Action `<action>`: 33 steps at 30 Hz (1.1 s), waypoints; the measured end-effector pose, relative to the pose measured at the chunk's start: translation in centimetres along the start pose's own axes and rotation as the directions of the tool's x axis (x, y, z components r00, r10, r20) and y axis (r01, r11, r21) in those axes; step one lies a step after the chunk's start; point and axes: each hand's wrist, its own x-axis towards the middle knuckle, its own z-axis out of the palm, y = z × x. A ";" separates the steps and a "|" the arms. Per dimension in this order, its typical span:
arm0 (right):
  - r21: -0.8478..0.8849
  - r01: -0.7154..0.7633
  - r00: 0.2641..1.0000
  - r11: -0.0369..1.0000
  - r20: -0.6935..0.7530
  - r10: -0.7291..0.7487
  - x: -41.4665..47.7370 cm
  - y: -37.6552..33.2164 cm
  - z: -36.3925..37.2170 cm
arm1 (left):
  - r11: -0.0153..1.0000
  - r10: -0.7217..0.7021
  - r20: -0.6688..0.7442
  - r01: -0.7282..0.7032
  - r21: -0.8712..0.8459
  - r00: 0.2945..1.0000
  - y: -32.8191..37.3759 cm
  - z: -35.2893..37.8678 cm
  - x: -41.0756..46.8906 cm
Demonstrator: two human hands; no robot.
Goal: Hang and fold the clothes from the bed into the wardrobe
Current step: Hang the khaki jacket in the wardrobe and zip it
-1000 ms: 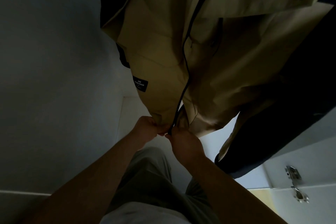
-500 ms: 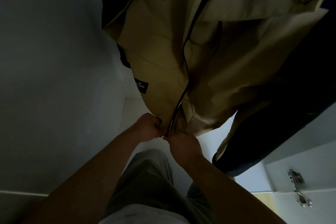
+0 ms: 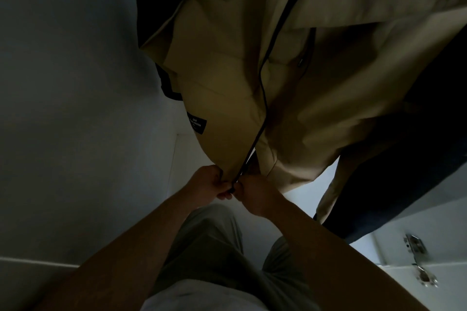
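Note:
A beige jacket (image 3: 316, 98) with a dark zip line down its front hangs inside the dim wardrobe and fills the upper middle of the head view. A small black label (image 3: 196, 125) is sewn near its left hem. My left hand (image 3: 207, 180) pinches the left hem corner at the bottom of the zip. Right beside it, my right hand (image 3: 252, 192) pinches the other hem corner at the zip's foot. The two hands touch each other there.
A dark garment (image 3: 414, 171) hangs to the right of the jacket. The white wardrobe side wall (image 3: 63, 108) closes the left. A white door panel with metal hinges (image 3: 417, 260) stands at lower right. My grey trousers (image 3: 217, 247) show below.
The two hands have stayed at the zip's foot and drawn slightly closer together. The jacket has barely shifted.

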 end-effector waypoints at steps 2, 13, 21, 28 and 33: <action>-0.010 0.009 1.000 1.000 0.006 -0.008 0.5 -0.3 -1.1 | 0.999 -0.009 -0.010 0.009 -0.040 1.000 -0.5 -0.2 0.1; -0.316 -0.104 0.976 0.943 -0.215 0.035 1.3 -0.1 -2.4 | 0.787 -0.103 -0.146 0.170 0.593 0.984 0.4 -1.6 1.3; -0.344 -0.111 0.965 0.932 -0.263 0.018 0.3 -0.9 -2.5 | 0.739 0.408 -0.172 -0.214 0.639 0.897 0.5 1.6 0.3; -0.433 -0.027 0.976 0.901 -0.208 -0.070 -0.5 -3.1 -2.7 | 0.807 0.402 -0.303 -0.177 0.564 0.864 -1.2 2.3 1.2; -0.523 -0.050 0.934 0.851 -0.326 -0.145 -1.0 -5.0 -4.8 | 0.846 0.355 -0.373 -0.125 0.518 0.857 -1.4 1.3 1.6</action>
